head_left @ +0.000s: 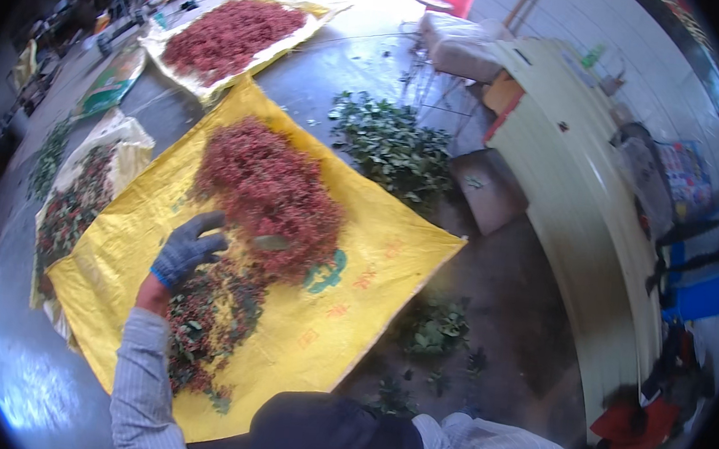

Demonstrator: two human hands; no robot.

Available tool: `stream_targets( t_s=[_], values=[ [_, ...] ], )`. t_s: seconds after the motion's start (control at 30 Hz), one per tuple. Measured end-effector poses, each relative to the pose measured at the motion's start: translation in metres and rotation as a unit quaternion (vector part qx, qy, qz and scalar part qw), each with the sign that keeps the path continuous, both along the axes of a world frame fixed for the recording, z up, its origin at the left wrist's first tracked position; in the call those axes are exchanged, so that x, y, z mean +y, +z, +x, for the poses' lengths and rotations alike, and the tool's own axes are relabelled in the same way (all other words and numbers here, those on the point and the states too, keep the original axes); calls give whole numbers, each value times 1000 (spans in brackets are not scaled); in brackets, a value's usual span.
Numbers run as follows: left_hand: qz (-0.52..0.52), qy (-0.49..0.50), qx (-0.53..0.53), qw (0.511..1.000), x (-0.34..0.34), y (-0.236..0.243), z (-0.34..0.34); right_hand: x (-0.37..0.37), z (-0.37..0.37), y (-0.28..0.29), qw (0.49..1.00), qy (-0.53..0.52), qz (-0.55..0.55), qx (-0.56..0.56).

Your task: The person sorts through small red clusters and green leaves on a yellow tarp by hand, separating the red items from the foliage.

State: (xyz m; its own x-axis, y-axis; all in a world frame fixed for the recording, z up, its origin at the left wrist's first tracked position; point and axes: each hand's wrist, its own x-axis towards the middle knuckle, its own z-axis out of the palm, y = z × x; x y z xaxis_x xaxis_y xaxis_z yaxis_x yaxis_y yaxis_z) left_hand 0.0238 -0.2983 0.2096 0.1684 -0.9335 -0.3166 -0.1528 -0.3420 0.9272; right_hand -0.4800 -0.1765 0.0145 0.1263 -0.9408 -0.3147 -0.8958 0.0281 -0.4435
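Observation:
My left hand [188, 250], in a grey-blue knit glove, reaches over a yellow woven sheet [343, 324] on the floor. Its fingers are bent and apart, with nothing visible between them. Just below the hand lies a mixed heap of small red berry clusters and green leaves [208, 322]. A larger heap of red berry clusters [273, 197], like Sichuan pepper, rises right of and beyond the fingers. Over its near part shows a blurred greenish leaf [272, 241]. My right hand is out of sight.
Farther off, more red berries [231, 37] cover a pale sheet. At the left stands an open white sack [120, 155] of leafy berries. Cut green leaves [391, 143] lie right of the yellow sheet, beside a low box [489, 188]. A long pale panel [581, 200] runs along the right.

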Motion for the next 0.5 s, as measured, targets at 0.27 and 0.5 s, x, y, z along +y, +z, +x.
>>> stream_targets(
  t_s=[0.27, 0.5],
  values=[
    [-31, 211, -125, 969, 29, -61, 133, -35, 21, -8, 1000, 10, -11, 23],
    [20, 232, -151, 961, 98, -47, 162, -56, -18, -13, 996, -11, -38, 84]
  ],
)
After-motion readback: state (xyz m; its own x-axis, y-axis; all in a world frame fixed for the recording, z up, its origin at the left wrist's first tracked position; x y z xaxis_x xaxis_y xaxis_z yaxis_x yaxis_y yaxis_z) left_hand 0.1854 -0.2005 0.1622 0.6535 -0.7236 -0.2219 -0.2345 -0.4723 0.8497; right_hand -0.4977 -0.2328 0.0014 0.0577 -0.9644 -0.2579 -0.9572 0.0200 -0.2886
